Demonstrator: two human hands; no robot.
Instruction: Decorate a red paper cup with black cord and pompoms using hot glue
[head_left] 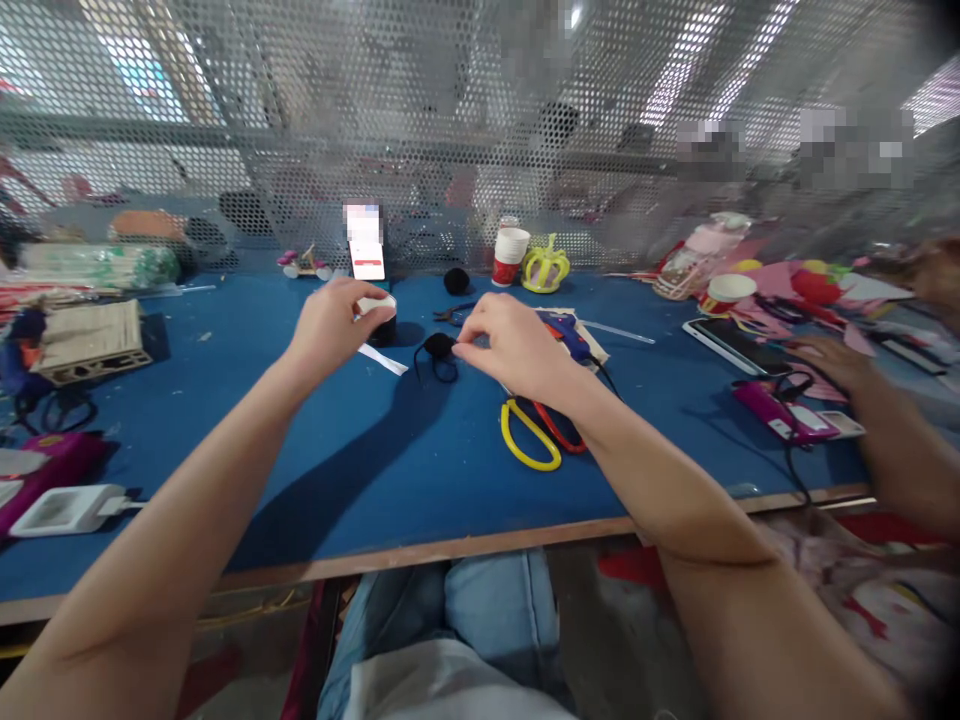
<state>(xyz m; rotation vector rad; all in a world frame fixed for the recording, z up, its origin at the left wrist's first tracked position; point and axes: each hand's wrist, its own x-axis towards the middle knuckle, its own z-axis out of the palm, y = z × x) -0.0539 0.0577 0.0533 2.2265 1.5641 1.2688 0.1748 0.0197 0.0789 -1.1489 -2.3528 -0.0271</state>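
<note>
pinching the white top of a squat black cylinder [385,327], the left hand [337,318] curls its fingers over the rim; the right hand [506,345] arches palm-down, fingertips at a small black ball [440,345] with thin looped cord, whether gripping i cannot tell. a flat white strip [384,359] lies beside the cylinder. smooth-handled scissors [507,428], blades mostly hidden, rest on the blue bench [450,480].
</note>
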